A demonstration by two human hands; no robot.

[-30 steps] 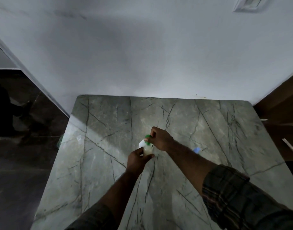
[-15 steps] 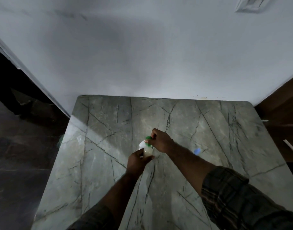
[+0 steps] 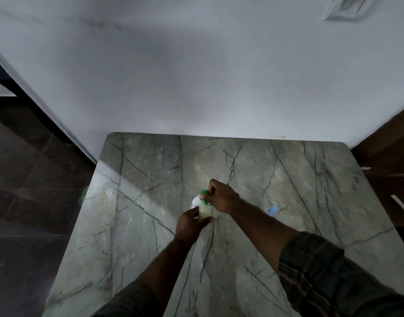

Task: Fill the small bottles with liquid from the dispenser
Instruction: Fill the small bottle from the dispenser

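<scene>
A small clear bottle with pale liquid stands at the middle of the grey marble table. My left hand is wrapped around its body from the near side. My right hand grips the green top of the bottle from above. A white part shows just left of the green top; I cannot tell what it is. The hands hide most of the bottle.
A small blue object lies on the table right of my right forearm. A faint clear item sits near the table's left edge. A white wall backs the table; dark floor lies left, a brown wooden unit right.
My hands and the bottle have stayed almost in place. The dark figure on the floor at far left has moved out of view.
</scene>
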